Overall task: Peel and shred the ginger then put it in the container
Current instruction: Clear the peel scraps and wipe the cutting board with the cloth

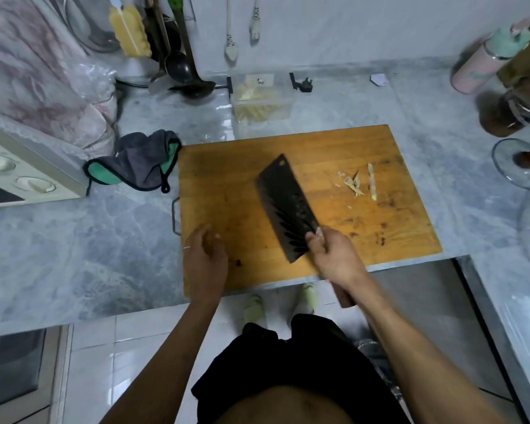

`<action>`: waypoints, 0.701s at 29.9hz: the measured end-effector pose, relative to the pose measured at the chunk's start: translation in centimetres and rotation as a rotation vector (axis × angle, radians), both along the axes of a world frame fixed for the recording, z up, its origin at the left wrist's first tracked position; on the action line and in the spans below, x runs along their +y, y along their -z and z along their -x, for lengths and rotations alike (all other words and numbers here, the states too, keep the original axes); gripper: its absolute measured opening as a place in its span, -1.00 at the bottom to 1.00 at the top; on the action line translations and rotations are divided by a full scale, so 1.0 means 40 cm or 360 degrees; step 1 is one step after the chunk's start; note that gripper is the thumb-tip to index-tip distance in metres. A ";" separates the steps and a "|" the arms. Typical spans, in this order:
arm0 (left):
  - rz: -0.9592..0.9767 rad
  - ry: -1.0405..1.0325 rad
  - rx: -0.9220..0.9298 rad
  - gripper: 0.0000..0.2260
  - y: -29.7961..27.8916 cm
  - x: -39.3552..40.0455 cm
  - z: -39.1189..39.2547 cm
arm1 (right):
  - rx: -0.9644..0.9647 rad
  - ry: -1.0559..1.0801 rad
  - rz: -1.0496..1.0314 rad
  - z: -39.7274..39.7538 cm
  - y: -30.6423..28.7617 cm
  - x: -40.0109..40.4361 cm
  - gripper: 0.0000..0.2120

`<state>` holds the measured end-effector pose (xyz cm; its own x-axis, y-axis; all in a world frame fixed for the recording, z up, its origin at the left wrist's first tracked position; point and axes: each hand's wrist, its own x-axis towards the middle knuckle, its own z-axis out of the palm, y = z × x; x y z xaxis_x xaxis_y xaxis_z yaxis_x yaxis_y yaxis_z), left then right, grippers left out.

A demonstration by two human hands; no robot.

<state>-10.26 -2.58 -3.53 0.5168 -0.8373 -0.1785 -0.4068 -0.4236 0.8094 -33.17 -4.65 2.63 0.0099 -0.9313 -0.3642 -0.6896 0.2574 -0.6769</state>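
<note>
Cleaver (285, 206) in our right hand (334, 258): fingers curled round the handle right at the blade's heel, thumb tip against the dark blade face, brown handle butt poking out below the wrist. Blade angles up and left from those fingers, tip with its hang hole farthest from them, over the middle of the wooden cutting board (395, 240); we cannot tell whether the edge touches the wood. Our left hand (204, 255) holds nothing, fingers loose and slightly bent, sitting over the board's near left corner, apart from the blade's heel. Ginger scraps (354, 183), thin pale peel bits plus one longer strip, lie on the board beyond and to the right of the right-hand fingers, well clear of the blade. Clear container (262, 97) sits on the marble counter (74, 255) just past the board's far edge, straight ahead of both sets of fingertips, with pale yellow ginger shreds (257, 108) already inside. Dark cloth with green trim (138, 165) lies beyond the left fingers, touching the board's left edge. Black ladle (190, 84) rests on the counter to the container's left.
</note>
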 end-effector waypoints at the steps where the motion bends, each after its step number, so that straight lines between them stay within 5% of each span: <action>1: 0.0012 -0.0024 0.0012 -0.69 -0.002 0.000 0.002 | -0.0056 -0.0071 -0.0041 -0.028 0.001 0.013 -0.77; 6: 0.0003 -0.0087 0.0010 -0.62 -0.010 -0.007 0.024 | -0.0139 -0.0342 -0.0191 -0.115 0.043 0.039 -0.78; 16: 0.0074 0.0010 0.0003 -0.64 -0.014 -0.046 0.114 | 0.0148 0.0034 -0.0061 0.129 0.016 -0.047 -0.76; 21: 0.0200 -0.0073 -0.0012 -0.65 -0.028 -0.056 0.114 | -0.0144 -0.0102 -0.0063 -0.006 -0.006 -0.080 -0.76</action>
<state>-14.82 -4.80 -2.39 0.5562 -0.8282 -0.0695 -0.3957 -0.3374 0.8541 -32.92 -7.86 2.86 0.1037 -0.9126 -0.3954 -0.6420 0.2422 -0.7274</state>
